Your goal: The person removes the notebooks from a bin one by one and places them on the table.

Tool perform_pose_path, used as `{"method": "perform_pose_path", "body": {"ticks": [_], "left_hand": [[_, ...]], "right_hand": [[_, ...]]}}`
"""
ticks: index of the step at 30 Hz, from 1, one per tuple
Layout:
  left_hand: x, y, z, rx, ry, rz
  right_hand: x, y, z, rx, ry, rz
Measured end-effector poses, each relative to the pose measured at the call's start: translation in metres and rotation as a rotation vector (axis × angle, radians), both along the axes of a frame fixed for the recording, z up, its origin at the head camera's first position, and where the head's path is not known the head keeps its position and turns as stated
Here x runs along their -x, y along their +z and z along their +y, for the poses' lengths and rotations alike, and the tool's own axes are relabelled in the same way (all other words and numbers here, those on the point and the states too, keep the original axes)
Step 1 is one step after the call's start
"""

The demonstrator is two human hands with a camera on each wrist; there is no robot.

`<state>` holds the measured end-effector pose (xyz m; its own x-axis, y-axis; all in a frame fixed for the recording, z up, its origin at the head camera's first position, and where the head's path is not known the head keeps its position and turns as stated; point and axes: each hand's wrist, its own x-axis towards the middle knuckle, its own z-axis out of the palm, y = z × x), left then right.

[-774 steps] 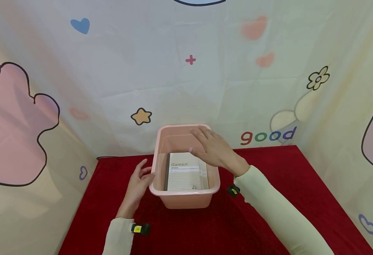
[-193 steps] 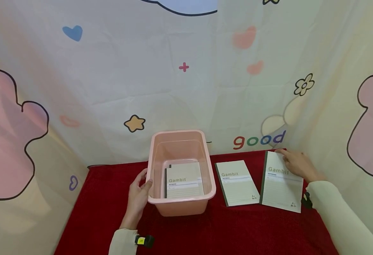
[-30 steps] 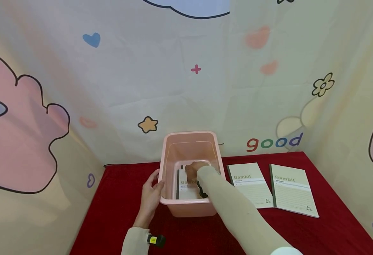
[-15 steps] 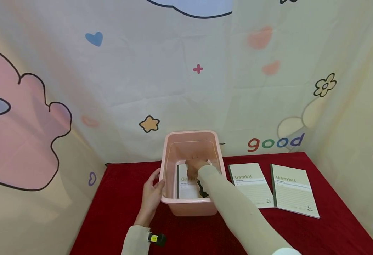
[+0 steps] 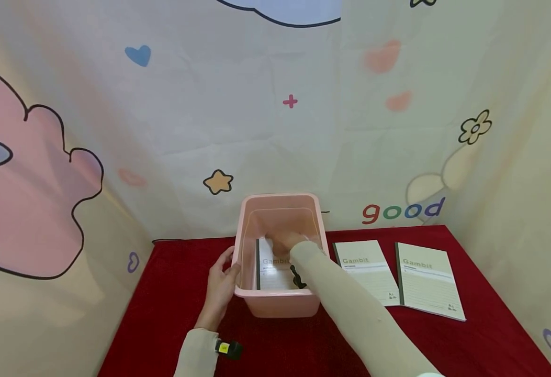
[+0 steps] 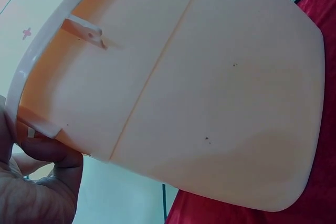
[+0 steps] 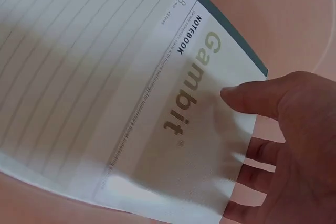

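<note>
A pink plastic bin stands on the red cloth against the backdrop. My left hand grips its left rim, with thumb and fingers around the lip in the left wrist view. Inside the bin is my right hand, on the top end of a white Gambit notebook with a dark green spine. In the right wrist view, the thumb lies on the notebook's cover and the fingers go under its top edge. My right forearm hides part of the bin. Whether more notebooks lie beneath cannot be seen.
Two similar notebooks lie face up on the red cloth right of the bin: a nearer notebook, partly behind my sleeve, and a farther notebook. A printed fabric backdrop rises behind and at both sides.
Two notebooks that were in the bin much earlier now lie on the cloth. Since one second ago, the notebook under my right hand has shifted toward the bin's far end; my left hand stays on the rim.
</note>
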<state>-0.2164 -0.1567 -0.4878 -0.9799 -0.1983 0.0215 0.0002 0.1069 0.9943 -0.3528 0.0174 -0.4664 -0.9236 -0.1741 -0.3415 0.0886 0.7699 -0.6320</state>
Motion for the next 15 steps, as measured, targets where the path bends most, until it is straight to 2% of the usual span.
{"method": "perform_pose_path", "body": {"ticks": [5, 8, 12, 15], "left_hand": [[0.0, 0.0, -0.001, 0.008, 0.0, -0.019], [-0.001, 0.0, 0.0, 0.012, -0.002, -0.033], [-0.001, -0.001, 0.0, 0.0, -0.01, -0.031], [0.0, 0.0, 0.0, -0.009, -0.014, -0.022]], "right_hand": [[0.001, 0.011, 0.002, -0.115, 0.127, 0.165], [0.002, 0.015, 0.003, -0.317, 0.231, 0.262], [-0.002, 0.028, 0.002, -0.532, 0.36, 0.38], [-0.008, 0.041, 0.002, -0.566, 0.428, 0.407]]}}
